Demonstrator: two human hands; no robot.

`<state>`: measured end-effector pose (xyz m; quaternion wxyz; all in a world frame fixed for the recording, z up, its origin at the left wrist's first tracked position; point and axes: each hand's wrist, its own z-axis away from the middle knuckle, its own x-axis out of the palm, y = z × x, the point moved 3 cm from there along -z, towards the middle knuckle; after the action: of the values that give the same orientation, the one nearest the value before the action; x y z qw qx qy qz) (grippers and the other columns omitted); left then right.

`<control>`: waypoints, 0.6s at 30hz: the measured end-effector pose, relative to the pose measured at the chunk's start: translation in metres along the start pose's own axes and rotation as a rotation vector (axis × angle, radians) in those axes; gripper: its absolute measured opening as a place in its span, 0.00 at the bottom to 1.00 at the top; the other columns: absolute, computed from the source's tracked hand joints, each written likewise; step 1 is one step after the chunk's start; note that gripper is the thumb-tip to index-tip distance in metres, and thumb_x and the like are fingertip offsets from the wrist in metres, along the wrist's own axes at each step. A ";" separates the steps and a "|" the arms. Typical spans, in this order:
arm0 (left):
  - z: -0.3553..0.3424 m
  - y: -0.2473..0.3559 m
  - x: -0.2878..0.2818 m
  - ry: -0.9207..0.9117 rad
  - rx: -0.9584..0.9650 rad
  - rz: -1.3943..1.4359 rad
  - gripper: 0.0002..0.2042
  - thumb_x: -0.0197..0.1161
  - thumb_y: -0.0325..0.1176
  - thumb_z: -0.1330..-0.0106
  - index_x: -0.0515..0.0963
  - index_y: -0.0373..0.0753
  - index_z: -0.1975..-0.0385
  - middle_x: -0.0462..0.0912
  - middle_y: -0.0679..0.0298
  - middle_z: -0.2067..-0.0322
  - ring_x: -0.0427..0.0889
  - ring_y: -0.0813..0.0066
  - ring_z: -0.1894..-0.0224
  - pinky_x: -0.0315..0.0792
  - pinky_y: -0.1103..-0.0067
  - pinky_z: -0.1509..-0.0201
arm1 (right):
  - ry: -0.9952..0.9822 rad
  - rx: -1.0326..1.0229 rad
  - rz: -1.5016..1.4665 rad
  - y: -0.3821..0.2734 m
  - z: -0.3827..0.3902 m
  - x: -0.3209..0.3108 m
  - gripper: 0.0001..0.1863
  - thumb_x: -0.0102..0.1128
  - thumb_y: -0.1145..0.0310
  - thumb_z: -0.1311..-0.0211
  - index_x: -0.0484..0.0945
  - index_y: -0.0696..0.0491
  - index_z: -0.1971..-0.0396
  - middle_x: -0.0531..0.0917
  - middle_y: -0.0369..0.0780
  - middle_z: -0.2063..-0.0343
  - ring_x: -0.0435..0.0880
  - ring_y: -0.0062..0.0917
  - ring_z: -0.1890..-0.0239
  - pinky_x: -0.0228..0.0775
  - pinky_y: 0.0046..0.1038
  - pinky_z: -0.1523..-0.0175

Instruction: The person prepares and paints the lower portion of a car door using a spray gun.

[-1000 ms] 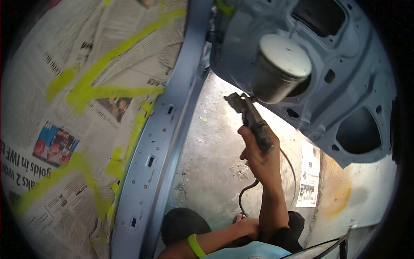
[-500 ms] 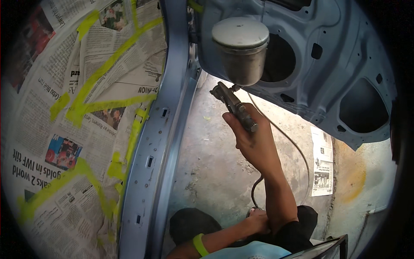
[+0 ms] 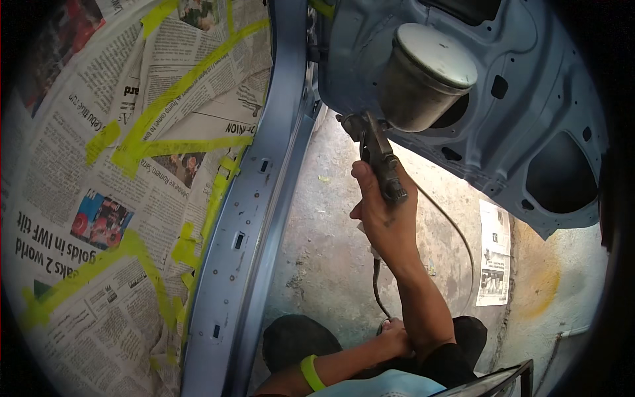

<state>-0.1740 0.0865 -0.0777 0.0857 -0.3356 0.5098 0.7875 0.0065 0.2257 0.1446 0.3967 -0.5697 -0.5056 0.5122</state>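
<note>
My right hand (image 3: 391, 225) grips a spray gun (image 3: 380, 156) in the middle of the view, its thumb along the gun's side. A metal paint cup (image 3: 418, 92) with a pale lid sits tilted to the right on the gun, in front of the blue-grey car door (image 3: 493, 142). An air hose (image 3: 377, 286) drops from below the gun to my left hand (image 3: 395, 336). Low in the view, that hand is closed around the hose beside my right forearm, its fingers partly hidden. A yellow-green band (image 3: 311, 372) circles the left wrist.
Left of the gun runs the car's blue-grey sill (image 3: 228, 264). Newspaper (image 3: 99, 172) held by yellow-green tape (image 3: 175, 99) covers the area farther left. The hose loops over the concrete floor (image 3: 324, 231). More newspaper sheets (image 3: 494, 264) lie at the right.
The cup has shifted right and now leans to the right, as my right hand has turned the spray gun. My left hand stays low at the hose. The whole view has shifted slightly.
</note>
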 end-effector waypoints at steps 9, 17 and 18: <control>-0.005 0.003 0.008 -0.225 -0.124 -0.096 0.29 0.51 0.59 0.31 0.68 0.52 0.33 0.65 0.59 0.31 0.60 0.55 0.29 0.52 0.63 0.25 | 0.014 0.037 0.020 0.013 0.004 -0.003 0.17 0.62 0.60 0.29 0.74 0.60 0.57 0.72 0.32 0.82 0.70 0.13 0.81 0.64 0.22 0.76; -0.014 -0.014 0.044 0.139 0.053 -0.101 0.23 0.57 0.48 0.35 0.77 0.53 0.40 0.78 0.62 0.41 0.79 0.57 0.41 0.76 0.55 0.52 | -0.005 0.040 -0.049 0.008 0.010 0.003 0.17 0.61 0.60 0.29 0.73 0.60 0.55 0.73 0.33 0.83 0.72 0.15 0.81 0.65 0.23 0.76; -0.013 -0.013 0.042 0.128 0.065 -0.100 0.23 0.57 0.48 0.35 0.77 0.53 0.40 0.78 0.62 0.40 0.78 0.57 0.40 0.76 0.55 0.52 | -0.003 0.033 -0.041 0.008 0.009 0.002 0.17 0.60 0.60 0.28 0.72 0.60 0.55 0.72 0.33 0.83 0.72 0.15 0.81 0.65 0.24 0.76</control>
<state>-0.1937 0.0723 -0.1161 0.1029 -0.4071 0.5222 0.7423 -0.0014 0.2258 0.1353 0.4160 -0.5519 -0.5091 0.5130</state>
